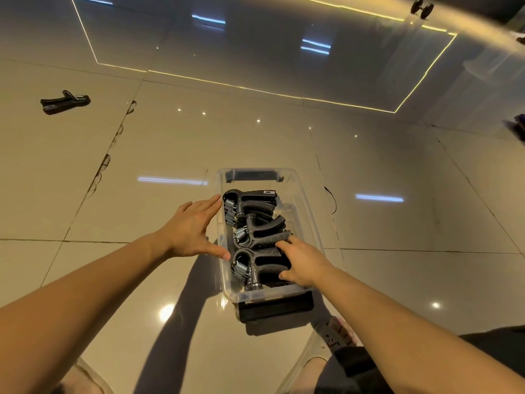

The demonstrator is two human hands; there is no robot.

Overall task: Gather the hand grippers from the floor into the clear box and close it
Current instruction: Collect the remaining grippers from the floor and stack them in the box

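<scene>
A clear box (308, 220) is seen standing open on the glossy tiled floor (170, 143), with three black hand grippers laid in a row inside it. The left forearm is stretched forward from the lower left, and the left hand (190, 231) is held flat with its fingers straight and spread apart; its fingertips are placed at the box's left wall, and nothing is grasped by it. The right arm is extended from the lower right, and the right hand (302, 264) is lowered into the box, its fingers and thumb curled around the handles of the nearest hand gripper (261, 268). The middle hand gripper (261, 231) and the farthest hand gripper (250, 200) are left untouched beyond it. A fourth hand gripper (64, 101) is seen lying on the floor, well apart at the far left. A black lid (275, 309) is found at the box's near end, partly under it. A dumbbell (422, 7) is visible at the top right.
</scene>
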